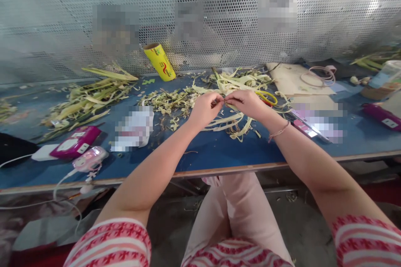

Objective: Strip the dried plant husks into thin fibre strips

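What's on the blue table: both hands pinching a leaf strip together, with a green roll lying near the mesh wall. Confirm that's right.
Not quite: the roll is yellow, not green, as the head view shows. Both the left hand and right hand do pinch a leaf strip over the blue table.

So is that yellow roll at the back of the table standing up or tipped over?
Tipped. The yellow roll leans back toward the perforated screen, its open cardboard end pointing up and left, its lower end on the blue table.

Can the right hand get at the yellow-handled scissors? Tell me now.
Probably yes. The scissors lie just beyond the right hand among leaf strips, with nothing over them. But both hands pinch a thin strip, so it must let go first.
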Demonstrator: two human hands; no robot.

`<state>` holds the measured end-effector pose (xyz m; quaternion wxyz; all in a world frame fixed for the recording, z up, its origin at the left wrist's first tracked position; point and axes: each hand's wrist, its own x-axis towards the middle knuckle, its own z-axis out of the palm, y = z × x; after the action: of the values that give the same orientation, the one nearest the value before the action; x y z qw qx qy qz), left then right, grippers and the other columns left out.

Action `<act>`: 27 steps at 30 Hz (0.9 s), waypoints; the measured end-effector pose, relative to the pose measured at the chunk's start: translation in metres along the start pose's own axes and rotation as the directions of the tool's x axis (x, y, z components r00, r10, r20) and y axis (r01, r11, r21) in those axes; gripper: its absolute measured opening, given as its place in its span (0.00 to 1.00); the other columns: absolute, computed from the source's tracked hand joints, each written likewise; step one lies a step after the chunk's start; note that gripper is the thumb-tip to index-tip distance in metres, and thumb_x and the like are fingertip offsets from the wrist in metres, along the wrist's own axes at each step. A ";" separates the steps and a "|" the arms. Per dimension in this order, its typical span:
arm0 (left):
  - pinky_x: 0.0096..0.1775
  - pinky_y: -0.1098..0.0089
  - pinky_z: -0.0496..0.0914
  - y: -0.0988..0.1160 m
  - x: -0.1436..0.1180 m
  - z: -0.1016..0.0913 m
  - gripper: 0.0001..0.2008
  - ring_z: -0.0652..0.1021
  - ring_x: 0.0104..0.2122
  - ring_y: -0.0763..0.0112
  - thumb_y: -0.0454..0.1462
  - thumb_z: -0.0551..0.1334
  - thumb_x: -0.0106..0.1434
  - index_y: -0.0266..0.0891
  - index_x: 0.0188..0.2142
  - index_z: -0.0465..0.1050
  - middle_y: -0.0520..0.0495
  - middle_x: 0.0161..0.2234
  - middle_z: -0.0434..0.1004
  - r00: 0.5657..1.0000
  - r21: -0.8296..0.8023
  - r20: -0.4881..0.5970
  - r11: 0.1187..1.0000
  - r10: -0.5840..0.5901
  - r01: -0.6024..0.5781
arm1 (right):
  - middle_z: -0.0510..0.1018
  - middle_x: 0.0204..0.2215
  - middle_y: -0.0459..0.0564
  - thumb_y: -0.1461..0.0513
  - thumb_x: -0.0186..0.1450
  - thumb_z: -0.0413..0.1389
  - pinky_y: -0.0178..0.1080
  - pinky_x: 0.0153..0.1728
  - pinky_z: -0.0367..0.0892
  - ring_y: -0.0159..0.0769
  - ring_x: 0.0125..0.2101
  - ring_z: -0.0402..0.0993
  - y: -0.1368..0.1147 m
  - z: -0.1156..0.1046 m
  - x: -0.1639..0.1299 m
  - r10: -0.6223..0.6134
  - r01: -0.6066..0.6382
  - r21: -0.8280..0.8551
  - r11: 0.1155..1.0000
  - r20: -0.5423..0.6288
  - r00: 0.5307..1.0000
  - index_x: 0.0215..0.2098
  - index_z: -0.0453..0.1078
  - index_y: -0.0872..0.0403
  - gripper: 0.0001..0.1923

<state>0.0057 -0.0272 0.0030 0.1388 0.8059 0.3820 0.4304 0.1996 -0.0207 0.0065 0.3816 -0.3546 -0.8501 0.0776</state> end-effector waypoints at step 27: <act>0.29 0.71 0.72 0.000 0.001 -0.002 0.04 0.78 0.25 0.72 0.35 0.61 0.60 0.38 0.31 0.74 0.49 0.24 0.79 0.985 -0.194 0.111 0.969 -0.133 0.152 | 0.73 0.27 0.47 0.68 0.55 0.52 0.37 0.34 0.64 0.33 0.28 0.67 -0.007 -0.004 -0.001 0.010 -0.010 -0.008 1.000 -0.064 0.998 0.26 0.68 0.53 0.05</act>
<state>0.0045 -0.0268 0.0045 0.2687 0.7782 0.3862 0.4160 0.1994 -0.0269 0.0114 0.4067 -0.3629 -0.8359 0.0645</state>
